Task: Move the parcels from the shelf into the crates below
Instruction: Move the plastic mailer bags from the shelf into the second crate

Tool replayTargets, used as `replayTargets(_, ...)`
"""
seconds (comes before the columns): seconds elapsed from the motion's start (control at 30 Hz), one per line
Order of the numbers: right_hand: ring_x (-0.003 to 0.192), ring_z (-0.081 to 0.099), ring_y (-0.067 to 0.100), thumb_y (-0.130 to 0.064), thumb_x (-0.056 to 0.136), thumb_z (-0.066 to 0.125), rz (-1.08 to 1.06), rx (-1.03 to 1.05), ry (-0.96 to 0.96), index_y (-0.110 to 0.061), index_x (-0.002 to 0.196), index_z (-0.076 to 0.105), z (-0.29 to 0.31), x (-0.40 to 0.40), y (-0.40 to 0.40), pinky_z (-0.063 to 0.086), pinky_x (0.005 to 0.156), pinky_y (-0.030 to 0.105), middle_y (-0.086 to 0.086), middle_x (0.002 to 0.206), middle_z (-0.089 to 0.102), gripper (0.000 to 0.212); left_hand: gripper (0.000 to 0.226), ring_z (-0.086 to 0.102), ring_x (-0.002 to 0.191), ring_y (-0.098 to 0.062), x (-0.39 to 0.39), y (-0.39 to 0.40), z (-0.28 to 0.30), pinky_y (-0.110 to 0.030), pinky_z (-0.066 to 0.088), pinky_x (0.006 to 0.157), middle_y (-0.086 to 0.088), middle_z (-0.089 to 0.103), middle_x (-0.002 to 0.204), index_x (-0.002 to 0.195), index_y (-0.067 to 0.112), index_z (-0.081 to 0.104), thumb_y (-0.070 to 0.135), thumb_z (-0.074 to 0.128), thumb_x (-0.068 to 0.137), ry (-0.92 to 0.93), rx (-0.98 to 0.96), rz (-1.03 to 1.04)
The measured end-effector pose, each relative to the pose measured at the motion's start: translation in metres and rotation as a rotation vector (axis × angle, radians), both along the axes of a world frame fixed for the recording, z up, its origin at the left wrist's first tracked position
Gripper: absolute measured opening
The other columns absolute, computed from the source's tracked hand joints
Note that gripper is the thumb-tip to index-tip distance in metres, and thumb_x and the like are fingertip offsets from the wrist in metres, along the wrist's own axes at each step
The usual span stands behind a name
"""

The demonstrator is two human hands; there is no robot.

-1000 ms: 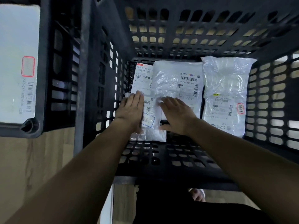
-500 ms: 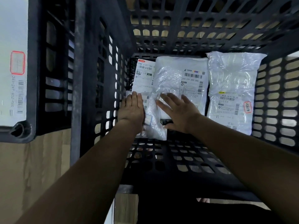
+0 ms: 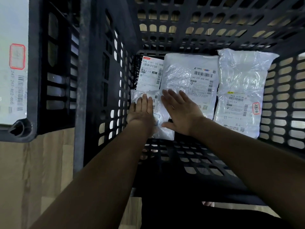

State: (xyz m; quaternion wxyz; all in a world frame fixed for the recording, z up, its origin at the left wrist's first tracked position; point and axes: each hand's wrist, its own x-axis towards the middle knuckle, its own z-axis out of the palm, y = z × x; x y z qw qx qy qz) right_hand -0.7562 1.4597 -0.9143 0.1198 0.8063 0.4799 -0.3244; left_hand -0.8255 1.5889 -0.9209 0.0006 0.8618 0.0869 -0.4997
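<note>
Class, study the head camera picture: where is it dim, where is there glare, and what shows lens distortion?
Head view: dim overall, both forearms nearly silhouetted; glare on the wrinkled plastic of the right-hand parcel and the EMS parcel; wide-angle bending splays the black crate walls outward; the left hand looks slightly motion-blurred; small label print stays unreadable.
</note>
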Motion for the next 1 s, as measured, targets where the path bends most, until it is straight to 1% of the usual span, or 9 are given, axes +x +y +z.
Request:
replayTargets(0.1,0.146,-0.015,0.024,-0.057,0.096,0.032,0.019,-0.054,-0.061,-0.004,0.15,-0.011,-0.01,-0.002,0.01,-0.014,0.115,0.04,0.011,0.159,-0.016,0.087,0.095,-0.025,0.141,-0.026,0.001,0.0,-0.009,-0.046,-0.008,0.114,-0.012,-0.036,0.149,0.138,0.006,-0.034,0.057,0.034,0.095,0.042,0.031,0.001)
replayTargets(0.2,0.147,-0.01,0.024,-0.052,0.096,0.041,-0.002,-0.058,-0.086,-0.002,0.15,-0.006,-0.015,-0.006,0.019,-0.013,0.115,0.039,0.011,0.16,-0.009,0.087,0.078,-0.024,0.142,-0.024,0.006,-0.001,-0.011,-0.047,-0.007,0.114,-0.01,-0.034,0.15,0.14,0.007,-0.031,0.048,0.021,0.1,0.06,0.055,0.018)
replayTargets(0.27,0.147,-0.009,0.023,-0.047,0.095,0.046,-0.029,-0.055,-0.076,-0.003,0.151,-0.004,-0.013,-0.007,0.023,-0.011,0.116,0.038,0.01,0.16,-0.006,0.086,0.078,-0.023,0.142,-0.024,0.008,-0.001,-0.006,-0.047,-0.006,0.114,-0.009,-0.033,0.151,0.142,0.008,-0.029,0.046,0.025,0.1,0.078,0.055,0.011)
replayTargets(0.37,0.147,-0.011,0.021,-0.041,0.095,0.05,-0.068,-0.056,-0.053,-0.003,0.15,-0.007,-0.003,-0.009,0.02,-0.01,0.116,0.037,0.008,0.16,-0.009,0.087,0.097,-0.023,0.142,-0.025,0.006,0.003,0.008,-0.047,-0.006,0.115,-0.01,-0.034,0.15,0.142,0.008,-0.029,0.048,0.045,0.094,0.097,0.031,0.02)
replayTargets(0.43,0.147,-0.011,0.021,-0.039,0.096,0.05,-0.079,-0.058,-0.055,-0.002,0.149,-0.012,0.004,-0.012,0.013,-0.01,0.116,0.036,0.009,0.159,-0.013,0.09,0.102,-0.022,0.142,-0.027,0.0,0.005,0.019,-0.048,-0.006,0.116,-0.012,-0.033,0.15,0.143,0.006,-0.027,0.044,0.053,0.091,0.107,0.009,0.048)
replayTargets(0.6,0.145,-0.018,0.025,-0.041,0.102,0.031,0.083,-0.088,-0.047,-0.007,0.147,-0.021,0.015,-0.024,-0.01,-0.012,0.115,0.039,0.012,0.155,-0.027,0.077,0.093,-0.017,0.144,-0.026,-0.019,-0.004,0.038,-0.047,-0.002,0.117,-0.01,-0.029,0.153,0.147,0.01,-0.019,0.046,0.048,0.093,0.178,-0.084,0.104)
replayTargets(0.73,0.146,-0.015,0.024,-0.042,0.101,0.035,0.172,-0.098,0.036,-0.011,0.151,-0.012,0.006,-0.025,-0.01,-0.011,0.116,0.038,0.011,0.157,-0.022,0.075,0.089,-0.016,0.144,-0.024,-0.021,-0.005,0.03,-0.047,-0.003,0.117,-0.008,-0.03,0.152,0.147,0.013,-0.019,0.044,0.045,0.095,0.253,-0.099,0.083)
replayTargets(0.93,0.147,-0.009,0.023,-0.043,0.101,0.035,0.2,-0.136,0.006,-0.011,0.152,-0.005,-0.014,-0.026,0.003,-0.008,0.117,0.039,0.01,0.159,-0.016,0.073,0.086,-0.016,0.144,-0.023,-0.009,-0.002,0.016,-0.044,-0.006,0.116,-0.009,-0.028,0.153,0.147,0.013,-0.019,0.049,0.04,0.096,0.352,-0.059,0.038)
replayTargets(1.0,0.147,-0.008,0.022,-0.039,0.1,0.038,0.195,-0.167,0.02,-0.012,0.152,-0.005,-0.008,-0.025,0.004,-0.007,0.117,0.041,0.009,0.159,-0.015,0.073,0.085,-0.012,0.145,-0.026,-0.01,-0.005,0.021,-0.045,-0.003,0.116,-0.012,-0.022,0.155,0.149,0.011,-0.015,0.046,0.042,0.096,0.321,-0.045,0.027)
